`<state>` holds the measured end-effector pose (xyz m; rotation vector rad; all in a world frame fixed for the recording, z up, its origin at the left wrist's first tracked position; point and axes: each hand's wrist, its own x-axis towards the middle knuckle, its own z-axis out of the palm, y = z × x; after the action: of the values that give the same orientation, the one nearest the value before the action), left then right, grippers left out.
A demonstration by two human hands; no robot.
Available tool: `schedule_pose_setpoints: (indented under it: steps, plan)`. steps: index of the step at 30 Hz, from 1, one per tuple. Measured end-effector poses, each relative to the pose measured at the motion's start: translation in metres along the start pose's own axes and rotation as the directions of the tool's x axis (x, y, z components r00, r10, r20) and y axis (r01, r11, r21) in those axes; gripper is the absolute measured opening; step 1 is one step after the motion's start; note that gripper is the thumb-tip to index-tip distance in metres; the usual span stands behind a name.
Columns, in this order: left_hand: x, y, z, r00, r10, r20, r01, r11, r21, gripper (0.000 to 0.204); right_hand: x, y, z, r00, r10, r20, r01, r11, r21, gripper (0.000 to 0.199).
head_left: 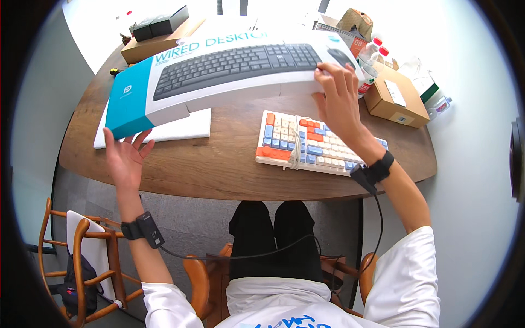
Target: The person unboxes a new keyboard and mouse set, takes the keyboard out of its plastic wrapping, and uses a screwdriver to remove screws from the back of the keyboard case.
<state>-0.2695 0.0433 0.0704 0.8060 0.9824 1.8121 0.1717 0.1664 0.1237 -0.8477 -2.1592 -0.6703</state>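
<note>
Above the table I hold a long white and teal keyboard box (219, 90), tilted, with a black keyboard and a mouse pictured on its top. My left hand (124, 161) cups the lower corner of its teal end, thumb and fingers spread along the edge. At the opposite end my right hand (342, 101) grips the box, fingers over the front edge and thumb below. Beneath my right wrist lies a white keyboard (322, 145) with orange, blue and cream keys, its pale cable bundled across it. A white flat packet (183, 128) is partly hidden under the box.
At the right stand a brown carton (396, 98) and clear bottles with red caps (373, 49). Another cardboard box (139, 52) at the back left carries a black box (161, 23). A wooden chair (82, 262) with a bag stands left of me. Cables run from both wristbands.
</note>
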Motion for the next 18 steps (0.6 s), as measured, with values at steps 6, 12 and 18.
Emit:
schedule_pose_setpoints:
  steps: [6,12,18]
  plan:
    - [0.033,-0.004,-0.005,0.992,0.014,-0.128,-0.006,0.998,0.062,0.045,-0.007,0.000,-0.011,0.997,0.039,0.060,-0.039,0.999,0.007,0.044]
    - [0.037,-0.022,0.051,0.986,0.038,-0.161,-0.044,0.998,-0.033,0.037,-0.029,0.053,-0.042,0.946,0.287,0.149,-0.297,0.954,0.047,0.088]
    - [0.048,-0.059,0.076,0.987,-0.004,-0.160,-0.005,0.998,-0.058,0.030,-0.106,0.127,-0.062,0.467,0.708,0.530,-0.826,0.134,0.548,0.079]
